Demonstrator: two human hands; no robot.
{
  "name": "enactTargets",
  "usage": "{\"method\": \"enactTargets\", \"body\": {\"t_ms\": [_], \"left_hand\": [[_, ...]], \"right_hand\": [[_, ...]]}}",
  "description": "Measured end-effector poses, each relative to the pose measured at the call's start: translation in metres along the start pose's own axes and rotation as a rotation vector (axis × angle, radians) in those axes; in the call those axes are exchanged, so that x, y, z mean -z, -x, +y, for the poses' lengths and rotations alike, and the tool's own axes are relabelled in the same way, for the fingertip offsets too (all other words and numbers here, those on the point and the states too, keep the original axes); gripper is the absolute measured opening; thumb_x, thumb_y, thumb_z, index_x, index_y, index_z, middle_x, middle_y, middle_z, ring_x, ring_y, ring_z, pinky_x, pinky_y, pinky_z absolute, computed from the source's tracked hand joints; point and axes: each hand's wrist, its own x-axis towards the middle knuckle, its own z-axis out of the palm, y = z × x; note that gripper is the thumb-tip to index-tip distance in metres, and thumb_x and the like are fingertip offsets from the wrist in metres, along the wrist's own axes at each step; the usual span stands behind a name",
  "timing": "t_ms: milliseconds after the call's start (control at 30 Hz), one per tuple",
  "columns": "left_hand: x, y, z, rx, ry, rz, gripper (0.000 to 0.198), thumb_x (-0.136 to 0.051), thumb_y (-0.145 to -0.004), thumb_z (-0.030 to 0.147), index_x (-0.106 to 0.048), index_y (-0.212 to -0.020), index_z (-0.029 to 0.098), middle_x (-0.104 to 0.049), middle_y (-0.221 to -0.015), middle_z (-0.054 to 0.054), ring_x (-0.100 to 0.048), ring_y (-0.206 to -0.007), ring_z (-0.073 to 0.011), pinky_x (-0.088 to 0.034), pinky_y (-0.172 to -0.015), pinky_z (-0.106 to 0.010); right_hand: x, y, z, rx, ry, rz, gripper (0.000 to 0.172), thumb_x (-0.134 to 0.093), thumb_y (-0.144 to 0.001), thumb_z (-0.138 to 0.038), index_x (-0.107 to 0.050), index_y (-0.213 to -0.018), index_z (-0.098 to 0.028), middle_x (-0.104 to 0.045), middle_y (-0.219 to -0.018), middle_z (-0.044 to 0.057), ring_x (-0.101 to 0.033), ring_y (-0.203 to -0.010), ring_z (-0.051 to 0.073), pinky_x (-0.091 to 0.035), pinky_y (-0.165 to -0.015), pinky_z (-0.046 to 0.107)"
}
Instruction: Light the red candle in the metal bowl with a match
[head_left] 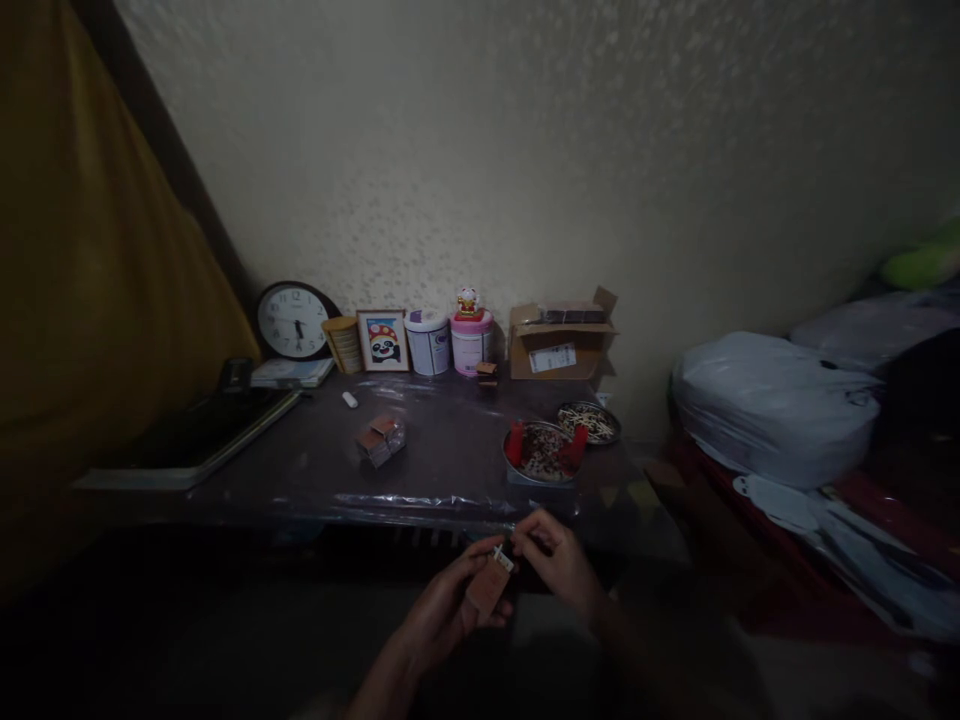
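Note:
My left hand [442,605] is wrapped round a small reddish-brown box [488,583], held below the table's front edge. My right hand [555,555] is closed in a pinch at the box's open top end, where a pale bit shows; what the fingers pinch is too small to name. On the dark plastic-covered table [450,460] ahead lie a round tray of small sticks with two red pieces [541,452], a second plate of pale sticks [589,422], and a wrapped bundle of similar small boxes [382,440].
Along the wall stand a clock [291,320], a framed picture [383,340], two tins [427,342], a pink tin with a figurine [470,338] and an open cardboard box [561,340]. A laptop [199,435] lies at left. Plastic bags [772,405] pile up at right.

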Motion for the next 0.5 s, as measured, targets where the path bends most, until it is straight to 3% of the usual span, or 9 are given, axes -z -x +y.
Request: {"method": "enactTargets", "body": {"t_ms": [300, 500], "left_hand": [[-0.0029, -0.0017, -0.0006, -0.012, -0.008, 0.016, 0.032, -0.046, -0.083, 0.026, -0.05, -0.114, 0.02, -0.065, -0.09, -0.006, -0.064, -0.057, -0.0163, -0.049, -0.055, -0.028], [-0.0014, -0.0013, 0.0011, -0.023, 0.017, 0.044, 0.032, -0.048, -0.082, 0.027, -0.051, -0.114, 0.023, -0.063, -0.101, -0.005, -0.065, -0.06, -0.0159, -0.05, -0.059, -0.03]], "right_hand": [[0.0013, 0.0052, -0.0051, 0.239, 0.328, -0.216, 0.024, -0.043, -0.087, -0.012, -0.064, -0.091, -0.022, -0.061, -0.085, 0.002, -0.059, -0.08, 0.014, -0.046, -0.074, 0.024], [0.0024, 0.0071, -0.0036, 0.377, 0.512, -0.268, 0.032, -0.041, -0.084, -0.004, -0.063, -0.1, -0.022, -0.06, -0.09, 0.004, -0.058, -0.083, 0.015, -0.048, -0.076, 0.026]]}}
